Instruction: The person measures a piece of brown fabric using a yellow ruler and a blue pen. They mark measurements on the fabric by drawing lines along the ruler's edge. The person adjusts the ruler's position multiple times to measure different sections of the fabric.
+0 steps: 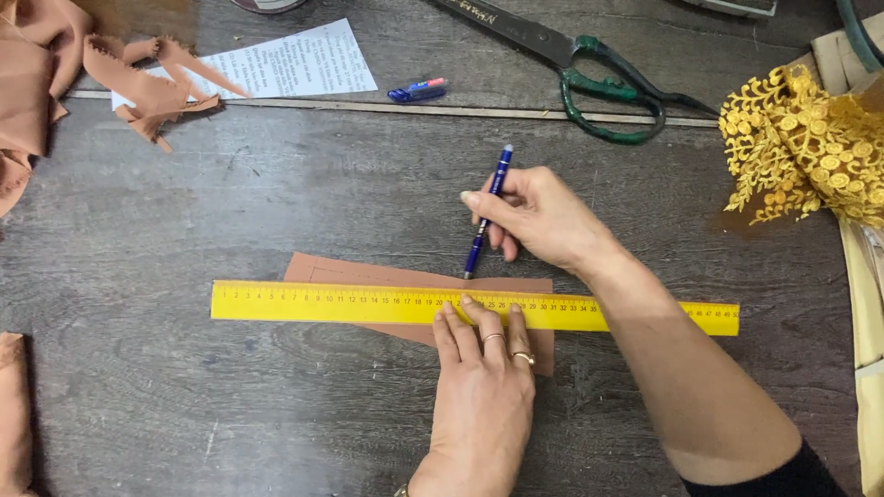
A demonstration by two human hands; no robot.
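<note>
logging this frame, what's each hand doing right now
Left hand: open, fingers flat, pressing the yellow ruler onto the brown fabric piece.
Right hand: closed around a blue pen, tip at the ruler's edge.

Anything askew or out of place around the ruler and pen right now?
Nothing stands out. The left hand presses the yellow ruler flat across the brown piece; the right hand holds the blue pen at its edge.
</note>
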